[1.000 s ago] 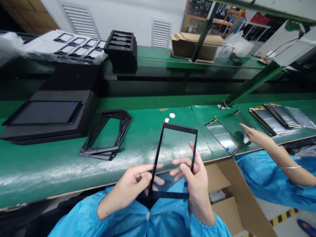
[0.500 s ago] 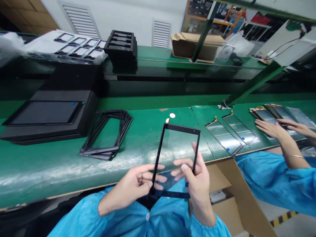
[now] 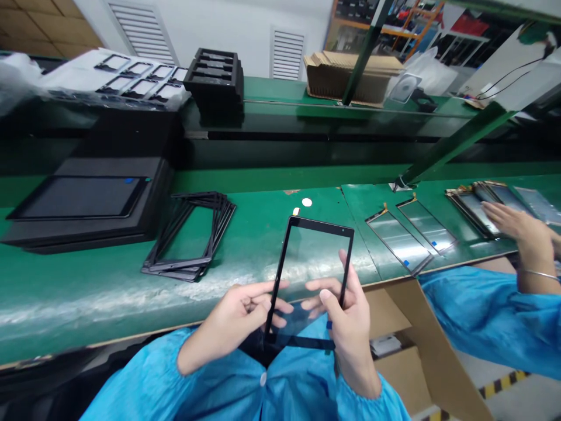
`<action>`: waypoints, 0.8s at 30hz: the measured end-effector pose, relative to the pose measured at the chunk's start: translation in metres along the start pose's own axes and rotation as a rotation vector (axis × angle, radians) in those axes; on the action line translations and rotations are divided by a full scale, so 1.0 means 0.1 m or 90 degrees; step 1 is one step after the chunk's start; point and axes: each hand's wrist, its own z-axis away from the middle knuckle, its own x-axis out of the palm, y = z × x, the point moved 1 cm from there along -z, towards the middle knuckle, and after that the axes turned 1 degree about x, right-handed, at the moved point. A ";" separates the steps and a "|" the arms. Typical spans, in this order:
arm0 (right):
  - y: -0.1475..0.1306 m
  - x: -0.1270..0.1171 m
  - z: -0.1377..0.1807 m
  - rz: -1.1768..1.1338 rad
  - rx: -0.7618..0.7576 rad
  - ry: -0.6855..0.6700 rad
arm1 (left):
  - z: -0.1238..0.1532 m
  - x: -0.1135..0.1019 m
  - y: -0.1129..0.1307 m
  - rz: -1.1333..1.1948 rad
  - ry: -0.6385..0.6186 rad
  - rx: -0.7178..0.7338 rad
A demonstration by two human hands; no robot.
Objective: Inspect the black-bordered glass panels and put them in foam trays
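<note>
A clear glass touch panel with a black border (image 3: 313, 257) is tilted up in front of me, over the bench's front edge. My left hand (image 3: 241, 318) pinches its left edge, thumb on the near side and fingers showing through the glass behind. My right hand (image 3: 348, 321) grips the right edge, thumb in front and fingers behind. To the left lies a loose stack of black rectangular frames (image 3: 188, 269). Farther left, another dark panel with a blue tab (image 3: 79, 199) rests on black foam sheets (image 3: 149, 213).
Two clear panels (image 3: 398, 242) lie on the green bench (image 3: 245, 251) to the right. A co-worker's hand (image 3: 521, 228) is over a stack of panels (image 3: 473, 210). A green post (image 3: 456, 143) slants above. An open cardboard box (image 3: 438, 345) sits below the bench edge.
The panel stays in both my hands, barely shifted. My left hand has slid slightly up its left edge. The co-worker's hands have moved right and lifted off the panels.
</note>
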 end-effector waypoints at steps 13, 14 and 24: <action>0.08 0.07 -0.09 -0.044 0.052 0.067 | 0.01 -0.08 -0.12 0.137 -0.190 0.043; 0.10 0.07 -0.11 -0.050 0.057 0.071 | 0.01 -0.09 -0.12 0.136 -0.189 0.036; 0.17 0.13 -0.13 -0.083 0.081 0.057 | -0.02 -0.13 -0.01 0.082 -0.157 0.027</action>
